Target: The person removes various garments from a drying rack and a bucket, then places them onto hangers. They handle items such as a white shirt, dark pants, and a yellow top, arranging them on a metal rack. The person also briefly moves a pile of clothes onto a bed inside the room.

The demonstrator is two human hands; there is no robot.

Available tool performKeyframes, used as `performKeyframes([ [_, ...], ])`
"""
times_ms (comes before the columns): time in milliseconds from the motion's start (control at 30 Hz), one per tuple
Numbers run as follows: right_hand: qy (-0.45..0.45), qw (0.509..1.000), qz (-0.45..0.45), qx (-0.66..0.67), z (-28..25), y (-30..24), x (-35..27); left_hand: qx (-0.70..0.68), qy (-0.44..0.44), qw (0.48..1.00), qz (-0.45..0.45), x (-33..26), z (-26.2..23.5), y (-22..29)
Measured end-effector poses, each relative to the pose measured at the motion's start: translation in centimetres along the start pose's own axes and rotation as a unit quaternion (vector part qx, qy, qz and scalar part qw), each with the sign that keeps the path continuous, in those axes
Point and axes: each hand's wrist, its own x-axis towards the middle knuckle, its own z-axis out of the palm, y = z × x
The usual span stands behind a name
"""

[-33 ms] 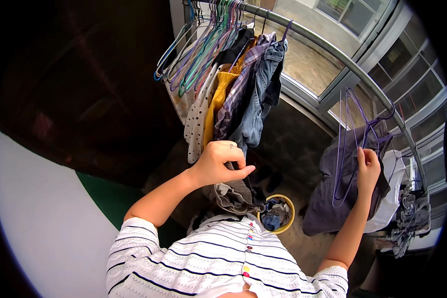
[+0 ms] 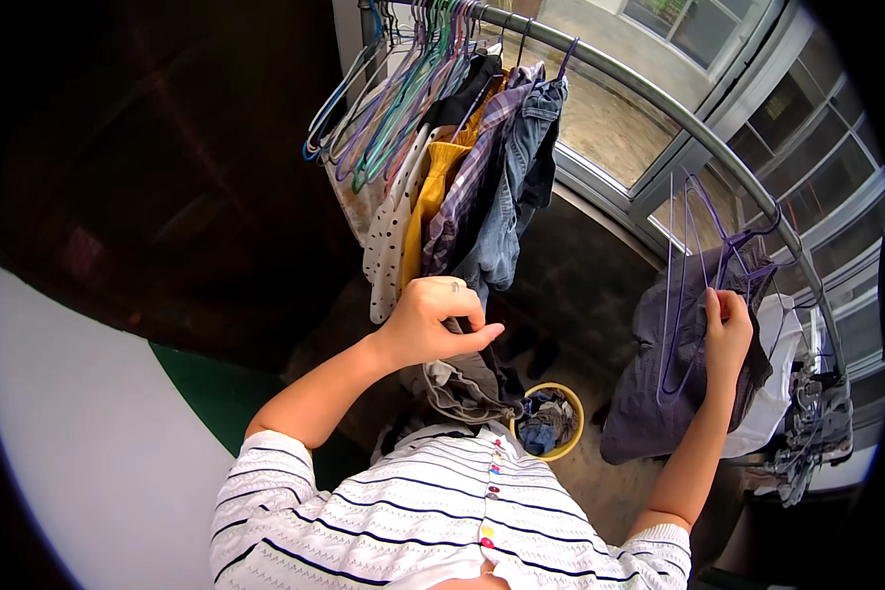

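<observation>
My left hand (image 2: 441,320) is closed in front of my chest, thumb stretched to the right. A crumpled grey-brown garment (image 2: 467,385) hangs just beneath it, and dark cloth shows inside the curled fingers. On the right, my right hand (image 2: 728,329) is raised, its thumb and fingers pinched at the edge of a thin purple hanger (image 2: 670,334). Behind that hanger a dark grey-purple garment (image 2: 634,393) hangs from the rail. What exactly lies between the right fingertips is partly hidden.
A curved metal rail (image 2: 649,98) spans the scene. On it hang several empty hangers (image 2: 403,108), a polka-dot garment (image 2: 391,246), a yellow garment (image 2: 428,206), a plaid shirt (image 2: 459,206), denim (image 2: 506,216) and a white garment (image 2: 772,393). A yellow-rimmed bucket (image 2: 578,433) containing clothes stands below.
</observation>
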Motion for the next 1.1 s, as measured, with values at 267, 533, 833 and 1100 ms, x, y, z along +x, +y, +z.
performKeyframes([
  [267,-0.069,0.965,-0.11,0.228,1.0,-13.5,0.8,0.042,0.06,0.996,-0.042,0.0,-1.6,-1.0],
  [533,-0.222,0.746,0.166,0.606,16.7,-20.6,9.4,0.125,0.098,0.984,-0.085,0.6,-3.3,0.1],
  [833,-0.161,0.606,0.14,0.766,20.5,-19.9,12.5,0.126,0.154,0.974,-0.104,-1.3,-4.5,0.7],
  [1100,-0.129,0.652,0.019,0.747,13.6,-19.8,8.0,0.133,0.146,0.956,-0.218,-1.4,-5.8,2.5],
])
